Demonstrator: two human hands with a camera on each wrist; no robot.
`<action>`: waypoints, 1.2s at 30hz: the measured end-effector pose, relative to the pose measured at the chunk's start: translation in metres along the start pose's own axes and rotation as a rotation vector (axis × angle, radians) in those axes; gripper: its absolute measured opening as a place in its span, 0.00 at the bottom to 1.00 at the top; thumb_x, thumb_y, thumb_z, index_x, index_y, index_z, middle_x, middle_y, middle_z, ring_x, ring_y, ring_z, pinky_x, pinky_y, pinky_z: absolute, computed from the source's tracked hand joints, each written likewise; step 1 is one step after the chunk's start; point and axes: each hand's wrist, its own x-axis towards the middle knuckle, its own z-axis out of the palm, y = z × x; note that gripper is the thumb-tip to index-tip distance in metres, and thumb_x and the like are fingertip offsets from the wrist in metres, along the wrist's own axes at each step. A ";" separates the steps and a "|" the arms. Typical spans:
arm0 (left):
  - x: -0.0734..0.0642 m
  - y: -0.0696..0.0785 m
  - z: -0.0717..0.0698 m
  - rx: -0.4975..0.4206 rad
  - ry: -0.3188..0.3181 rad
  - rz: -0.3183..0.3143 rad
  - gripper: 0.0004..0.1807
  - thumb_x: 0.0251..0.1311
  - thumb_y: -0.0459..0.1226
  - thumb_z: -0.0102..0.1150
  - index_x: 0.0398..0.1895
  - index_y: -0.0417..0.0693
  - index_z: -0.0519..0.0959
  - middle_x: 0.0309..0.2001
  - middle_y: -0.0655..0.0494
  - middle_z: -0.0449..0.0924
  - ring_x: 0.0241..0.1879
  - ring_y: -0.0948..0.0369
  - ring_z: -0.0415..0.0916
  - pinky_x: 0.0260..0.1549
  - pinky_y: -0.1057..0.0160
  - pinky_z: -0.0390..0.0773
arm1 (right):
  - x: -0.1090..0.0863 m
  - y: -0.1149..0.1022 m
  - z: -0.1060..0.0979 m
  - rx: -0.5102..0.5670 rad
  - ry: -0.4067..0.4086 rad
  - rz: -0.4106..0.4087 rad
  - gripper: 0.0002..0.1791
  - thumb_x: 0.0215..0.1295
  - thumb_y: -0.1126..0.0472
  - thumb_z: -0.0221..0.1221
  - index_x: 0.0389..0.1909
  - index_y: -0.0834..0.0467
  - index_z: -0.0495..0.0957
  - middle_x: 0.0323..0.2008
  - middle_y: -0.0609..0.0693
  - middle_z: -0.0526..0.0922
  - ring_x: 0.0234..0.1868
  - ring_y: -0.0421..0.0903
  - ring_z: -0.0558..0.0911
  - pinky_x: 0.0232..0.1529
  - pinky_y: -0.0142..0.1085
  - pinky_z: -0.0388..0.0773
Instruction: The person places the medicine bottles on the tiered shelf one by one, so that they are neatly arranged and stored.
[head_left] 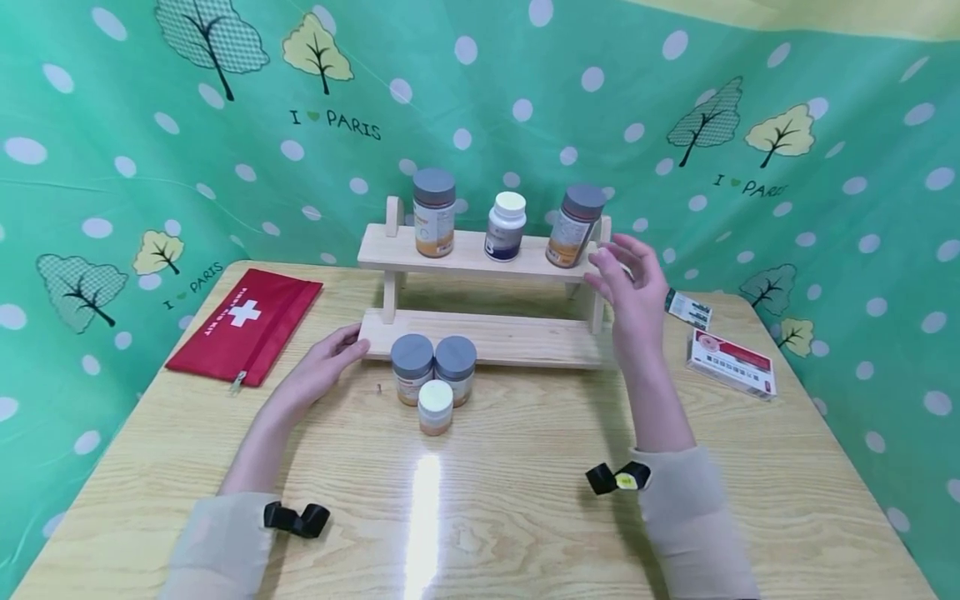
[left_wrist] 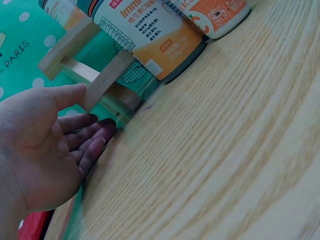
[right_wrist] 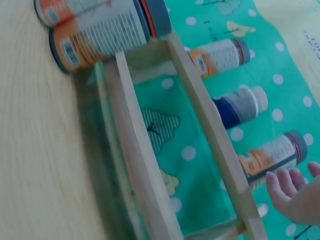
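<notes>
A two-tier wooden shelf (head_left: 487, 336) stands on the table. My left hand (head_left: 330, 360) is at the left end of its lower board, thumb on the corner and fingers bent behind and under it. On the upper board stand a grey-lidded bottle (head_left: 434, 218), a small white-capped bottle (head_left: 506, 227) and another grey-lidded bottle (head_left: 575, 227) at the right. My right hand (head_left: 636, 275) is beside that right bottle, at the board's right end, fingers parted and loosely bent. Before the lower board are two grey-lidded jars (head_left: 412, 367) (head_left: 455, 367) and a smaller white-capped jar (head_left: 435, 407).
A red first aid pouch (head_left: 247, 325) lies left of the shelf. On the right are a white and red medicine box (head_left: 731, 363) and a small flat packet (head_left: 688, 310). A green patterned cloth (head_left: 525, 100) hangs behind the wooden table (head_left: 525, 500).
</notes>
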 end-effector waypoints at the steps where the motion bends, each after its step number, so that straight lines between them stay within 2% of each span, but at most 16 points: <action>1: 0.001 0.000 0.000 0.001 0.001 0.002 0.43 0.77 0.56 0.48 0.83 0.42 0.49 0.78 0.36 0.57 0.80 0.41 0.52 0.79 0.38 0.55 | -0.003 0.002 0.001 0.010 -0.003 -0.002 0.28 0.67 0.53 0.68 0.65 0.55 0.73 0.59 0.54 0.77 0.61 0.52 0.81 0.64 0.44 0.82; 7: 0.001 -0.001 0.001 -0.005 0.000 0.004 0.43 0.77 0.55 0.49 0.83 0.42 0.50 0.78 0.36 0.57 0.79 0.41 0.52 0.79 0.38 0.54 | -0.020 0.010 0.013 0.028 -0.061 -0.013 0.25 0.70 0.55 0.65 0.64 0.58 0.74 0.56 0.54 0.79 0.59 0.53 0.82 0.61 0.42 0.84; 12: 0.001 -0.002 0.002 -0.005 -0.004 0.005 0.43 0.77 0.56 0.49 0.83 0.42 0.49 0.79 0.36 0.56 0.80 0.41 0.51 0.79 0.38 0.54 | -0.033 0.019 0.026 -0.021 -0.217 -0.013 0.25 0.71 0.58 0.64 0.65 0.63 0.72 0.55 0.58 0.81 0.57 0.54 0.82 0.60 0.43 0.85; 20: -0.004 -0.003 0.003 0.004 -0.012 -0.012 0.44 0.77 0.56 0.48 0.83 0.41 0.48 0.79 0.35 0.55 0.81 0.39 0.50 0.79 0.37 0.53 | -0.047 0.038 0.043 -0.193 -0.437 0.043 0.26 0.69 0.60 0.65 0.66 0.58 0.74 0.58 0.58 0.82 0.58 0.47 0.83 0.61 0.34 0.82; 26: -0.005 -0.004 0.002 0.002 -0.010 -0.007 0.44 0.77 0.56 0.48 0.83 0.41 0.47 0.79 0.35 0.55 0.80 0.40 0.51 0.79 0.37 0.53 | -0.052 0.044 0.051 -0.206 -0.575 0.060 0.28 0.68 0.63 0.65 0.68 0.61 0.71 0.60 0.60 0.81 0.63 0.55 0.81 0.67 0.43 0.79; 30: -0.004 -0.004 0.002 0.012 -0.009 -0.009 0.44 0.77 0.56 0.48 0.83 0.41 0.47 0.79 0.35 0.55 0.80 0.40 0.51 0.79 0.37 0.53 | -0.054 0.048 0.055 -0.216 -0.679 0.072 0.30 0.68 0.65 0.65 0.70 0.58 0.70 0.62 0.61 0.79 0.66 0.56 0.79 0.70 0.50 0.77; 36: 0.001 -0.002 0.001 0.022 -0.011 -0.011 0.46 0.76 0.59 0.48 0.84 0.42 0.46 0.81 0.36 0.53 0.81 0.39 0.49 0.78 0.36 0.54 | -0.055 0.052 0.058 -0.242 -0.736 0.084 0.31 0.66 0.63 0.68 0.69 0.52 0.72 0.64 0.59 0.79 0.67 0.55 0.79 0.70 0.56 0.75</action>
